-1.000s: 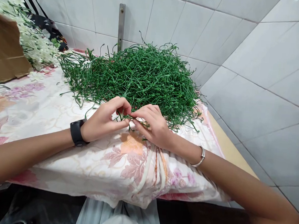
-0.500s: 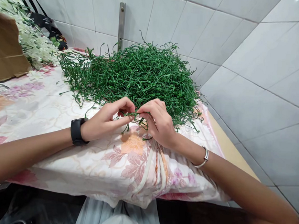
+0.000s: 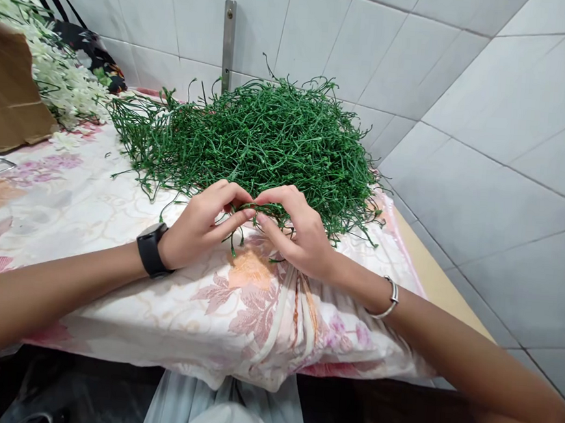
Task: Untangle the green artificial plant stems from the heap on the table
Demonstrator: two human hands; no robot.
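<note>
Just in front of a large heap of thin green artificial flower stems (image 3: pixel 279 133), both hands meet at the fingertips. My left hand (image 3: pixel 208 215), with a black band on its wrist, pinches a green stem (image 3: pixel 248 205) between thumb and index finger. My right hand (image 3: pixel 303 229) closes on the same stem from the other side, thumb and index finger touching near the left fingertips. Stem ends dangle below the fingers. Parts of the stem are hidden behind the hands.
White artificial flowers (image 3: pixel 63 77) and a brown cardboard piece (image 3: pixel 8 92) lie at the left. The floral cloth (image 3: pixel 156 319) covers the table. Behind the heap, a metal strip (image 3: pixel 228 44) is fixed to the tiled wall (image 3: pixel 374 43), which also closes off the right side.
The right thumb and index finger have shifted slightly left, now meeting the left fingertips. Both hands still hold the stem, and the heap looks the same.
</note>
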